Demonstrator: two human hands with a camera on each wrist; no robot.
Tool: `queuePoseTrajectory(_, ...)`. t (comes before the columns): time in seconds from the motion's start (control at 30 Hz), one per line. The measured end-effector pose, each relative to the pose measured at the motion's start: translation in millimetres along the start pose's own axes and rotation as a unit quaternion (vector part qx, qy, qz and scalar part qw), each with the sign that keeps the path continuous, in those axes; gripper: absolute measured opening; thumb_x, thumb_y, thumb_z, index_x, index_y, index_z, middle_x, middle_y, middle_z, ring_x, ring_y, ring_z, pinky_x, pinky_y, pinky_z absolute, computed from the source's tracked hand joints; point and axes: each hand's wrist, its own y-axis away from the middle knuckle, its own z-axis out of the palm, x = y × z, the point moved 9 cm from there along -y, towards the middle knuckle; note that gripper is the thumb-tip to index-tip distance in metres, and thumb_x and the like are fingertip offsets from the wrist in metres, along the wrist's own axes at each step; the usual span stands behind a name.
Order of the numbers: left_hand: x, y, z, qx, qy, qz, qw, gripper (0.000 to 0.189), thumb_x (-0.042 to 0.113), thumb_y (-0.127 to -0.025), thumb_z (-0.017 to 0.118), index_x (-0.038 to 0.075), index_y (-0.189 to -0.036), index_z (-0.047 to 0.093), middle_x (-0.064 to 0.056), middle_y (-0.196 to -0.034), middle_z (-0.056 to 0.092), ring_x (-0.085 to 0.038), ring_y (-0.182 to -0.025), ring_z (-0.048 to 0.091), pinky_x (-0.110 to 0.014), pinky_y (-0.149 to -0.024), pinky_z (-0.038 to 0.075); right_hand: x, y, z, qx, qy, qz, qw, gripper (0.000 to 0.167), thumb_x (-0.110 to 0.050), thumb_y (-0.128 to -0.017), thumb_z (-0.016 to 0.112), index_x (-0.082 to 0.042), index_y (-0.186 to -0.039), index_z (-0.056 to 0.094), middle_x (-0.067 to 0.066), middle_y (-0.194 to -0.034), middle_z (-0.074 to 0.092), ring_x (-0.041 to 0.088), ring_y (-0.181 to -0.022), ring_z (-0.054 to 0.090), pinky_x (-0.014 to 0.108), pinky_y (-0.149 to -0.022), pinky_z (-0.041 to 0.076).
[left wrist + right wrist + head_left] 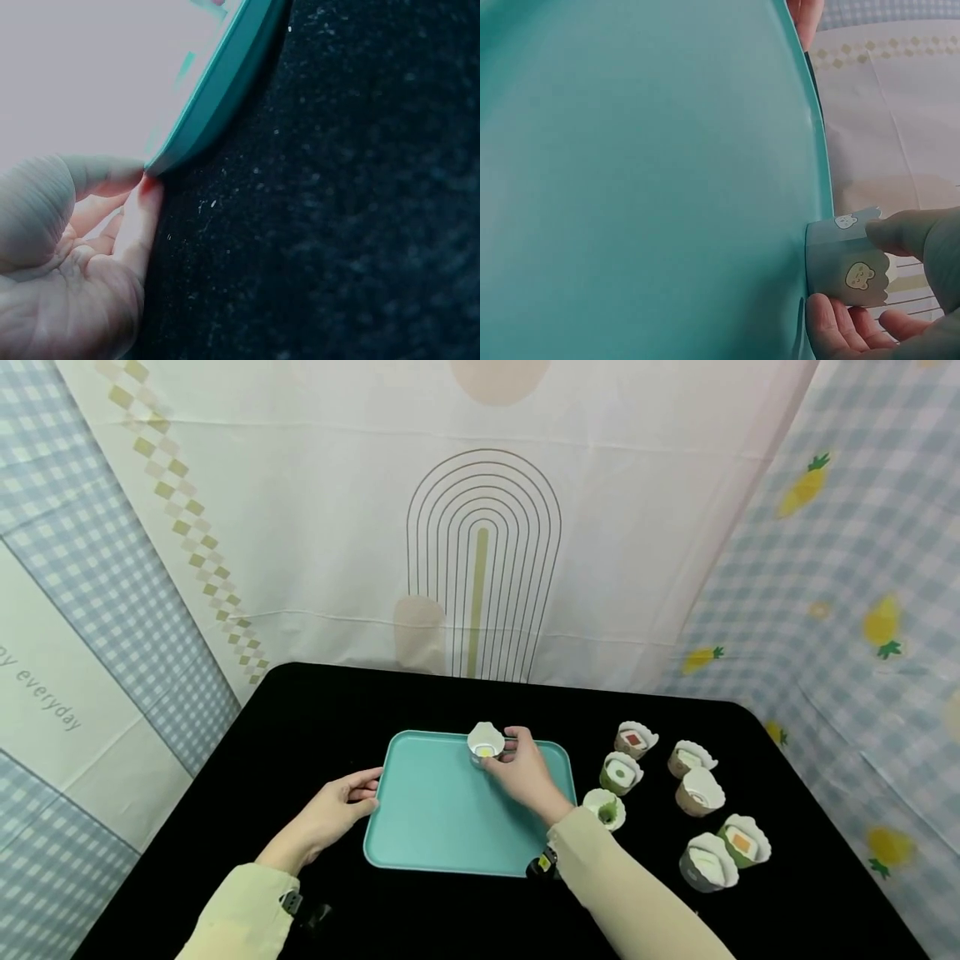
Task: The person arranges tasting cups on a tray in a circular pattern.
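A turquoise tray (442, 827) lies on the black table. My left hand (337, 814) is at its left side; in the left wrist view the thumb and a finger (142, 217) pinch the tray's rim. My right hand (525, 777) holds a small paper baking cup (486, 739) at the tray's far edge, thumb on one side and fingers on the other. Something white and yellow sits inside this cup. The right wrist view shows its grey-blue side (847, 259) with printed bear faces and a scalloped rim, its base at the tray.
Right of the tray stand several more paper cups, some green (611, 777), some brown (701, 793) and one grey (701, 868). Patterned cloths (337, 527) hang behind the table and on both sides.
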Motion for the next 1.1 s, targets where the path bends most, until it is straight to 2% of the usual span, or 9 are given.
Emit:
queuePoseTrajectory(0.27, 0.7, -0.5, -0.9, -0.003, -0.001, 0.004, 1.0, 0.052, 0.011, -0.097, 0.059, 0.015, -0.147, 0.043, -0.007, -0.124, 0.054, -0.022, -0.11, 0.053, -0.043, -0.094, 0.046, 2.5, 0.8, 1.7, -0.002, -0.004, 0.022, 0.9997, 0.066, -0.023, -0.089, 0.071, -0.004, -0.143, 0.037, 0.016, -0.123, 0.053, 0.027, -0.104, 0.058, 0.04, -0.079, 0.053)
queuePoseTrajectory(0.43, 2.8, -0.1, -1.4, -0.005, 0.009, 0.005, 0.9999, 0.051, 0.011, -0.098, 0.058, 0.013, -0.146, 0.043, -0.009, -0.125, 0.054, -0.022, -0.11, 0.053, -0.044, -0.094, 0.046, -6.8, 10.3, -5.3, -0.024, -0.016, 0.017, 0.9994, 0.07, -0.026, -0.09, 0.071, -0.005, -0.144, 0.034, 0.018, -0.127, 0.051, 0.028, -0.108, 0.058, 0.041, -0.081, 0.053)
queuePoseTrajectory(0.6, 2.5, 0.7, -1.2, -0.006, 0.008, 0.005, 0.9999, 0.051, 0.011, -0.098, 0.058, 0.014, -0.147, 0.043, -0.008, -0.125, 0.054, -0.022, -0.11, 0.053, -0.044, -0.094, 0.046, -22.2, 28.3, -25.7, -0.049, -0.05, -0.003, 0.9975, 0.071, -0.03, -0.088, 0.073, -0.012, -0.145, 0.034, 0.016, -0.129, 0.051, 0.027, -0.11, 0.057, 0.039, -0.082, 0.053)
queuePoseTrajectory(0.73, 0.4, 2.0, -3.6, -0.004, 0.007, 0.001, 1.0, 0.052, 0.011, -0.097, 0.059, 0.016, -0.146, 0.043, -0.006, -0.124, 0.054, -0.02, -0.11, 0.054, -0.043, -0.095, 0.046, -29.1, 39.6, -44.0, -0.049, -0.04, -0.02, 0.9978, 0.07, -0.033, -0.087, 0.074, -0.015, -0.143, 0.036, 0.016, -0.128, 0.052, 0.026, -0.108, 0.059, 0.037, -0.082, 0.053)
queuePoseTrajectory(0.97, -1.7, 3.2, -5.8, -0.002, 0.007, 0.001, 1.0, 0.052, 0.01, -0.097, 0.059, 0.016, -0.147, 0.043, -0.007, -0.125, 0.054, -0.021, -0.111, 0.053, -0.044, -0.095, 0.046, -22.9, 54.3, -73.8, -0.042, -0.04, -0.018, 0.9982, 0.072, -0.041, -0.086, 0.073, -0.017, -0.143, 0.036, 0.011, -0.126, 0.052, 0.023, -0.108, 0.057, 0.036, -0.085, 0.052)
queuePoseTrajectory(1.1, 2.3, 3.1, -1.1, -0.011, 0.011, 0.013, 0.9998, 0.052, 0.01, -0.097, 0.058, 0.014, -0.147, 0.043, -0.007, -0.124, 0.054, -0.021, -0.111, 0.052, -0.045, -0.096, 0.045, -13.0, 63.2, -97.2, -0.02, -0.037, -0.027, 0.9987, 0.073, -0.044, -0.087, 0.07, -0.014, -0.144, 0.036, 0.012, -0.125, 0.051, 0.024, -0.108, 0.057, 0.036, -0.087, 0.051)
